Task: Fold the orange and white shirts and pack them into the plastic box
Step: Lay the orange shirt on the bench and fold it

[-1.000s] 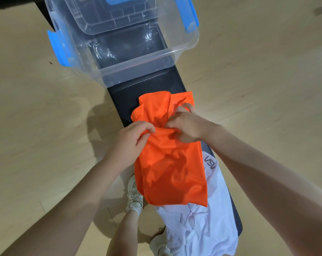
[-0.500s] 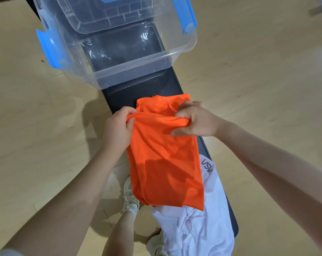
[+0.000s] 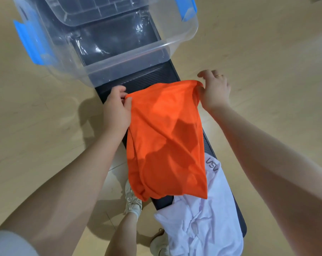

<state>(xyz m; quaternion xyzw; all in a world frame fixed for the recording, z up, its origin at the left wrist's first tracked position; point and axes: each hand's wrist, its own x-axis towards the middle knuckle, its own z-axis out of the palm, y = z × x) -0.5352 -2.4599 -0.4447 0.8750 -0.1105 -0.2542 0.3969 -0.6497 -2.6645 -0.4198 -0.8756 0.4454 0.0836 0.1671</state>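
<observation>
Head view: the orange shirt (image 3: 167, 137) was held spread above the dark bench (image 3: 152, 78), its top edge pinched at one corner by the left hand (image 3: 116, 108) and at the other by the right hand (image 3: 214, 91), whose remaining fingers appeared loosely extended. The white shirt (image 3: 202, 218) lay crumpled on the bench nearer the person. The clear plastic box (image 3: 123, 65), blue-latched, stood at the far end, apparently without clothing inside.

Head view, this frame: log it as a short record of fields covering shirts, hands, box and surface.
orange shirt: held up by its top edge, hanging over the bench
left hand: pinches the top left corner
right hand: grips the top right corner
white shirt: crumpled on the bench, unfolded
plastic box: open, no clothes inside
bench: dark, under box and shirts
</observation>
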